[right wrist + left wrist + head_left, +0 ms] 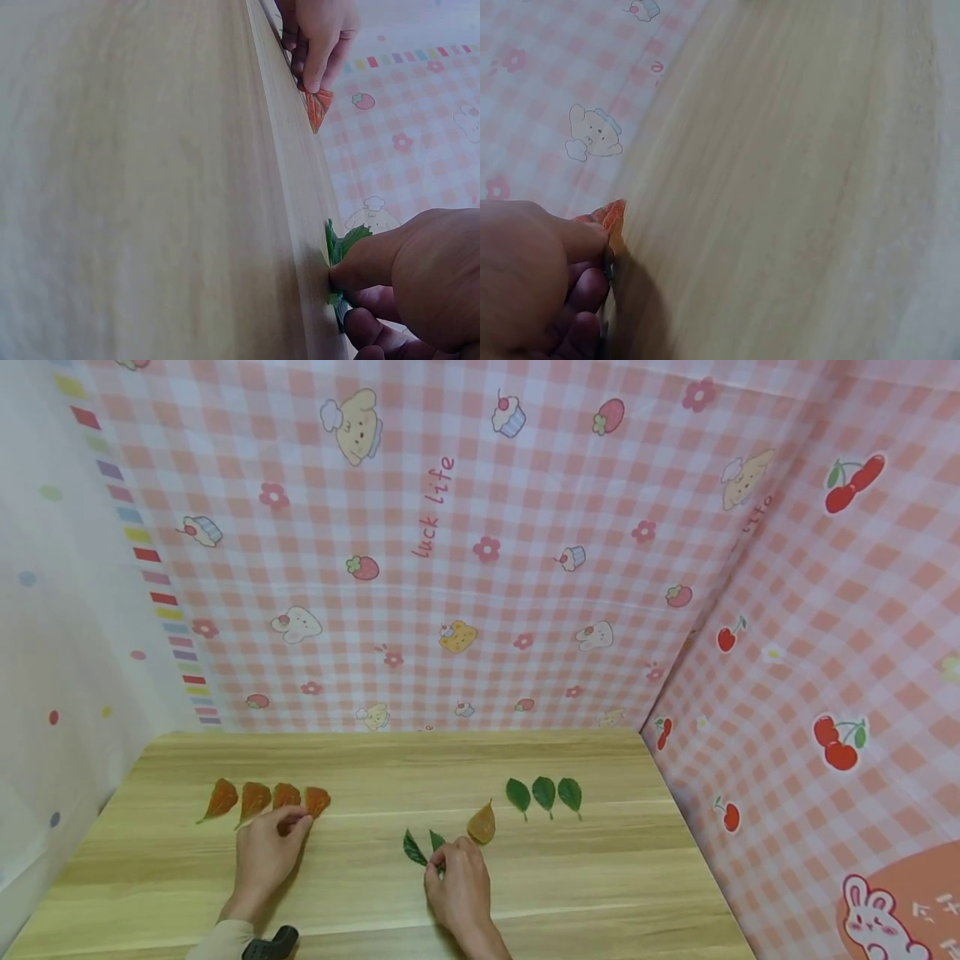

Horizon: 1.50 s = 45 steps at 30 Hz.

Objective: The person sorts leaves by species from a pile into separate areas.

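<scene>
My left hand pinches a reddish-orange leaf at the right end of a row of several such leaves. In the left wrist view, that leaf's tip pokes out past the thumb. My right hand, with thumb and forefinger together, pinches a green leaf low over the tabletop. Just left of it lies another toothed green leaf. A yellow-orange leaf lies just beyond the right hand's knuckles. The fingers hide part of the held green leaf.
Three green leaves lie in a row at the right back of the wooden table. A pink checked cloth stands behind the table, and another cloth rises along its right side. The left wrist wears a black band.
</scene>
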### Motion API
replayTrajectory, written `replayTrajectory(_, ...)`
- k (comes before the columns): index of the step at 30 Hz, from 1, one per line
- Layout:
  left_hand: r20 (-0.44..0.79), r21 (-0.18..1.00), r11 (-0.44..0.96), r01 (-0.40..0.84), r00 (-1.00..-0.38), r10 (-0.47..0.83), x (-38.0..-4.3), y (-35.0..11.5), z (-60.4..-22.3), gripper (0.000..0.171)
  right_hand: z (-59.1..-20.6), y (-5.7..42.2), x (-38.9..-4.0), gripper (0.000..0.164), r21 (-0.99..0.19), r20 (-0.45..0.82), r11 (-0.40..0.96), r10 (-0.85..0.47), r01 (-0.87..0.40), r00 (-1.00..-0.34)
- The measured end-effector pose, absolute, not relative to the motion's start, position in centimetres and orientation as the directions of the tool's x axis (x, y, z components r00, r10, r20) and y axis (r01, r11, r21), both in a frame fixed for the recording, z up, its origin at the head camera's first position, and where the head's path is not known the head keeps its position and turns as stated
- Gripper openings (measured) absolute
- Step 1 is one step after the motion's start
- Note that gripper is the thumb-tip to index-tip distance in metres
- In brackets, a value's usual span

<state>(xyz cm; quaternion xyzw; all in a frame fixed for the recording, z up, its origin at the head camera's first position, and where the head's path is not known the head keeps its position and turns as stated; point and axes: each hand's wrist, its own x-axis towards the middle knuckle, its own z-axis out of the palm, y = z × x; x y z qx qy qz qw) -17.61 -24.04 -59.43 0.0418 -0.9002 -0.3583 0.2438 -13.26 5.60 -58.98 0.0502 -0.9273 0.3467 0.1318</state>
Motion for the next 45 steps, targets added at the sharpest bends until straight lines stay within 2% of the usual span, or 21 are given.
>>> replayTrajectory(4, 0.399, 0.681, 0.726, 0.097, -0.88, -0.258, -17.6, -24.4, -59.8, 0.007, -58.9, 5.5, -13.2, 0.014, -0.628, 0.287, 0.755, -0.001, -0.19, -0.958)
replayTrajectory(13, 0.484, 0.715, 0.672, 0.194, -0.831, -0.275, -17.7, -25.2, -61.2, 0.009, -58.8, 5.3, -13.3, 0.013, -0.639, 0.283, 0.746, 0.002, -0.187, -0.959)
replayTrajectory(23, 0.402, 0.72, 0.688, 0.09, -0.862, -0.308, -17.6, -25.0, -60.6, 0.009, -58.5, 5.3, -13.4, 0.012, -0.713, 0.185, 0.691, 0.021, -0.12, -0.982)
replayTrajectory(27, 0.399, 0.722, 0.686, 0.096, -0.867, -0.298, -17.5, -25.1, -60.8, 0.009, -58.0, 5.9, -13.6, 0.008, -0.787, 0.117, 0.612, 0.013, -0.085, -0.993)
replayTrajectory(34, 0.425, 0.725, 0.677, 0.124, -0.855, -0.299, -17.3, -25.0, -60.9, 0.008, -57.3, 7.1, -14.1, 0.006, -0.91, 0.117, 0.401, 0.009, -0.104, -0.993)
replayTrajectory(39, 0.425, 0.74, 0.66, 0.132, -0.852, -0.307, -17.2, -24.9, -61.0, 0.009, -56.6, 7.9, -14.4, 0.006, -0.966, 0.062, 0.252, 0.028, -0.053, -0.998)
replayTrajectory(45, 0.42, 0.748, 0.651, 0.133, -0.853, -0.309, -17.2, -24.8, -61.1, 0.01, -55.6, 8.9, -14.5, 0.008, -0.981, 0.041, 0.193, 0.08, -0.024, -0.996)
